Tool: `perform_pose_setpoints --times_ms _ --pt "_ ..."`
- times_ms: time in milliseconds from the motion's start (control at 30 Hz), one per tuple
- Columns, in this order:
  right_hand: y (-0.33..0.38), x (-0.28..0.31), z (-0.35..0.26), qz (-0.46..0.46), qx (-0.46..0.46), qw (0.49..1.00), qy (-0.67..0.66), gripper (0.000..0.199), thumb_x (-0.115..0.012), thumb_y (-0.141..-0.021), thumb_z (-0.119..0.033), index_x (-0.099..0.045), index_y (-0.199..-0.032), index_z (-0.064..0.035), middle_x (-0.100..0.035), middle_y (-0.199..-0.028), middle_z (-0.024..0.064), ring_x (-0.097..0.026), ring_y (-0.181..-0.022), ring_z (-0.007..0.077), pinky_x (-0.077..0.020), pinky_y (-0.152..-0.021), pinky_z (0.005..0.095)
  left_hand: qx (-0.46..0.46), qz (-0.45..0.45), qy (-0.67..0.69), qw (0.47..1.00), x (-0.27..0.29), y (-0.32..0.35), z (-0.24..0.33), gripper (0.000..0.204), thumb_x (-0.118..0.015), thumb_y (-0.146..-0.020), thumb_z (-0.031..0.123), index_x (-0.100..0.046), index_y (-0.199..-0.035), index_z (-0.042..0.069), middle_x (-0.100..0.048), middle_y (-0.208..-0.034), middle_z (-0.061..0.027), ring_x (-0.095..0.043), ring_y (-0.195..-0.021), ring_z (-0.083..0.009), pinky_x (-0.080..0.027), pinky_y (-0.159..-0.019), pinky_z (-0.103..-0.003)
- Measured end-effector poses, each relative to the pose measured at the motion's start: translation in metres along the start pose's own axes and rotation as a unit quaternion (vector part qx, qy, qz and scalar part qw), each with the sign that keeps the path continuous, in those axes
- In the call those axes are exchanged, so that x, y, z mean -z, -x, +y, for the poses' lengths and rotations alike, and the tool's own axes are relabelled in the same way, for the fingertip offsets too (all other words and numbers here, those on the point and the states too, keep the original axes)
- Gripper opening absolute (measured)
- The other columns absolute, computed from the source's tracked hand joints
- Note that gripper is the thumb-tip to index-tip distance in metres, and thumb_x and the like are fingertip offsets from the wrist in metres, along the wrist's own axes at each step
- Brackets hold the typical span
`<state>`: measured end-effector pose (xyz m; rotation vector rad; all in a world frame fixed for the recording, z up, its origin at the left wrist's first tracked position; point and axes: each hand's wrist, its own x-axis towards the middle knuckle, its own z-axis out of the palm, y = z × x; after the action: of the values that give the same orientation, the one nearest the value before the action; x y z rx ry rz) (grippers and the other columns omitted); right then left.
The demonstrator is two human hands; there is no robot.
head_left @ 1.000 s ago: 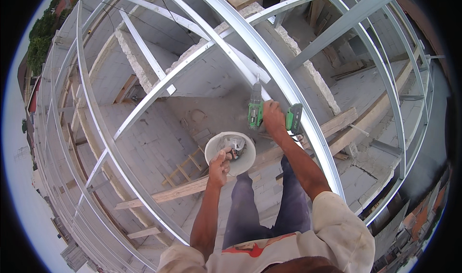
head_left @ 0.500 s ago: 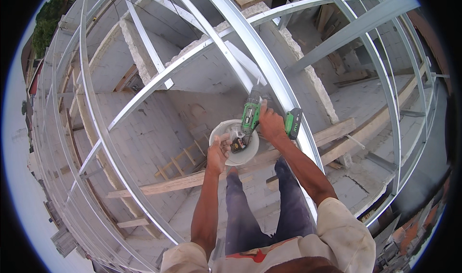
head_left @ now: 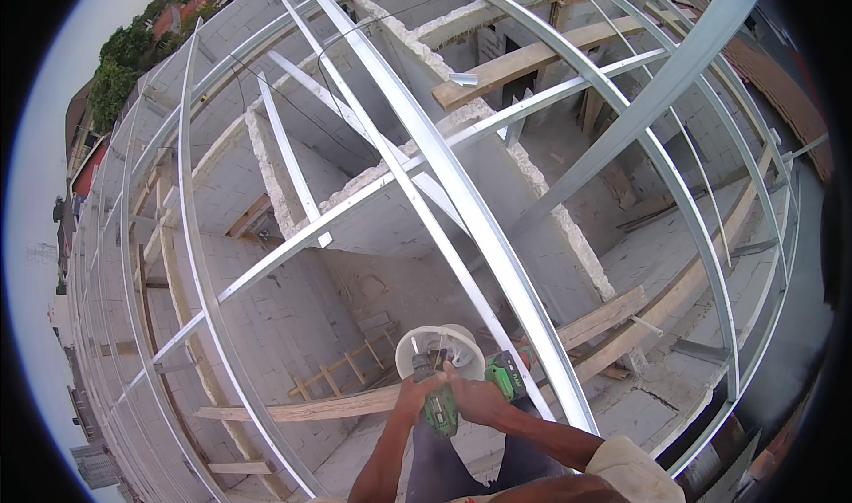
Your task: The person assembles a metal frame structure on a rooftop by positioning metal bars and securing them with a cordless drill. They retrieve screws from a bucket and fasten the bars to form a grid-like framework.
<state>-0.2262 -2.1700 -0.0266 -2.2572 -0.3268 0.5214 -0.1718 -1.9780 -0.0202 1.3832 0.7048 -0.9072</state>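
Low in the middle I hold a green and black cordless drill (head_left: 440,413). My right hand (head_left: 477,400) is closed around its grip, with the green battery (head_left: 507,375) showing to the right of the wrist. My left hand (head_left: 415,398) is closed on the front of the drill, by the dark chuck (head_left: 423,362). A pale bit sticks out of the chuck, pointing away from me. Just beyond both hands is a white bucket (head_left: 405,358), with something clear, like a plastic bag, inside. What my fingertips touch is partly hidden.
Silver metal beams (head_left: 497,228) cross each other all around, with deep drops to rooms between them. Rough-topped block walls (head_left: 568,237) stand below. A wooden plank (head_left: 302,414) runs under the bucket, and another plank (head_left: 532,64) lies at the far right with a small metal piece on it.
The drill has swung back toward me, its body now nearer my legs. My left hand has left the bucket's inside and closed on the drill's front. The view has shifted upward.
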Motion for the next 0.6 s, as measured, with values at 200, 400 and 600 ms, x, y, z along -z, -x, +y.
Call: perform_pose_setpoints --times_ms 200,400,600 --pt "0.038 0.009 -0.018 -0.043 0.048 0.993 -0.095 0.09 -0.076 -0.086 -0.018 -0.026 -0.156 0.0088 -0.064 -0.119 0.0276 -0.067 -0.104 0.0437 -0.0553 -0.087 0.0522 0.021 -0.008 -0.023 0.999 0.003 0.028 -0.001 0.021 -0.073 -0.087 0.012 -0.071 -0.102 -0.003 -0.071 -0.088 -0.0101 -0.071 -0.072 -0.0201 -0.06 -0.068 -0.036" --pt "0.108 0.063 0.041 0.29 -0.08 0.951 -0.065 0.084 -0.089 -0.075 -0.023 -0.047 -0.144 0.0007 -0.061 -0.126 0.0223 -0.059 -0.118 0.0409 -0.0488 -0.102 0.048 0.064 -0.008 -0.008 0.998 0.046 0.027 -0.042 0.023 -0.066 -0.09 0.016 -0.068 -0.103 -0.002 -0.07 -0.09 -0.0112 -0.072 -0.075 -0.024 -0.06 -0.07 -0.041" --pt "0.208 -0.012 0.171 0.192 -0.458 0.867 -0.026 0.141 -0.1 -0.057 -0.039 -0.013 -0.163 -0.004 -0.033 -0.156 0.0218 -0.036 -0.145 0.0419 -0.0339 -0.119 0.0554 0.138 -0.049 0.008 0.989 0.045 0.049 -0.043 0.04 -0.06 -0.089 0.024 -0.061 -0.119 -0.003 -0.068 -0.106 -0.0159 -0.071 -0.092 -0.0325 -0.06 -0.082 -0.047"
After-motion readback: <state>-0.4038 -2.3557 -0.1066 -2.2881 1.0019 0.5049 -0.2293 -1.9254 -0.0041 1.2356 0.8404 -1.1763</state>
